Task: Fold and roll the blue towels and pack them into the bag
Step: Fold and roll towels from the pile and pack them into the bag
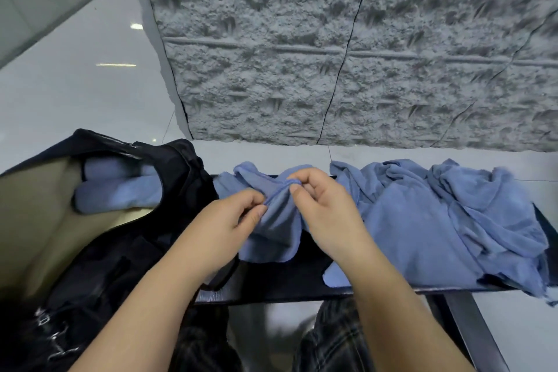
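Observation:
A crumpled blue towel (276,229) lies on the black table (271,284) in front of me. My left hand (225,220) pinches its bunched edge from the left. My right hand (321,208) pinches the same edge just to the right, fingers curled round the cloth. A black bag (120,251) with a beige lining stands open at the left. Two rolled blue towels (120,190) lie inside it, one above the other. A heap of loose blue towels (437,220) covers the right part of the table.
A grey rough-textured wall panel (332,54) rises just behind the table. Glossy white floor (75,84) shows at the left. The table's front edge runs just above my knees, and one towel corner hangs over it at the right (540,293).

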A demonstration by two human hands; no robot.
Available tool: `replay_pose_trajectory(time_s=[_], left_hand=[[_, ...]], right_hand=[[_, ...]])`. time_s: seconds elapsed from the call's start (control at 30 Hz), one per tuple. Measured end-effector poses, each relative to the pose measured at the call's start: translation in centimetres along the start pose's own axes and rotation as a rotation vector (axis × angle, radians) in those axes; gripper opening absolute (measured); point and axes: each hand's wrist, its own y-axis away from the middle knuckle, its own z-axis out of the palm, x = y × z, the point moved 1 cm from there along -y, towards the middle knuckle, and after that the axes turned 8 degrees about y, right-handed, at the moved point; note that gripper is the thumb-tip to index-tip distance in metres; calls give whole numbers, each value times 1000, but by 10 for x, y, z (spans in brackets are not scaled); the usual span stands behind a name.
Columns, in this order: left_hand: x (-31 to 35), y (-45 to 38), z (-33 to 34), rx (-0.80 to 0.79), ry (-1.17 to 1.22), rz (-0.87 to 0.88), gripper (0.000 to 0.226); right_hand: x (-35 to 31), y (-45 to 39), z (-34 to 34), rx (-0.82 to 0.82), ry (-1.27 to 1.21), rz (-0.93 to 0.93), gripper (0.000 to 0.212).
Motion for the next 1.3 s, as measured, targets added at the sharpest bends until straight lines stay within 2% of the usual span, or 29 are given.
replay_pose_trajectory(time_s=[0.1,0.23,0.37,0.47,0.57,0.7,0.8,0.93,1.07,1.13,1.2,1.27,1.3], left_hand=[[16,12,-8,-38,-45,28,7],[39,24,-15,-138,-94,40,34],[47,45,-15,-202,-201,-41,25],[46,68,-16,-161,-151,-86,27],[49,88,-21,-87,-132,-129,19],[64,111,-30,-95,-203,-156,16],[78,122,-43,-127,-406,-124,22],[101,133,-66,-117,-796,-27,29],[120,135,-99,-49,-1027,-16,20],[134,136,-120,-2,-899,-26,24],[152,138,-135,119,-592,-2,18],[174,137,-148,300,-497,50,13],[180,136,-154,368,-461,63,18]], right_hand=[[-18,11,-13,45,-68,2,23],[-50,26,-34,129,-88,-17,24],[-80,42,-54,226,32,-28,23],[-98,52,-65,278,96,-33,20],[-114,66,-78,326,107,-40,18],[-129,85,-99,396,110,-71,21],[-137,92,-115,421,44,-87,27],[-142,101,-133,440,35,-82,23],[-139,111,-160,451,236,-32,21],[-139,116,-172,421,385,13,24],[-141,123,-181,434,453,4,25],[-142,129,-187,564,492,-59,23],[-142,131,-188,622,534,-87,23]])
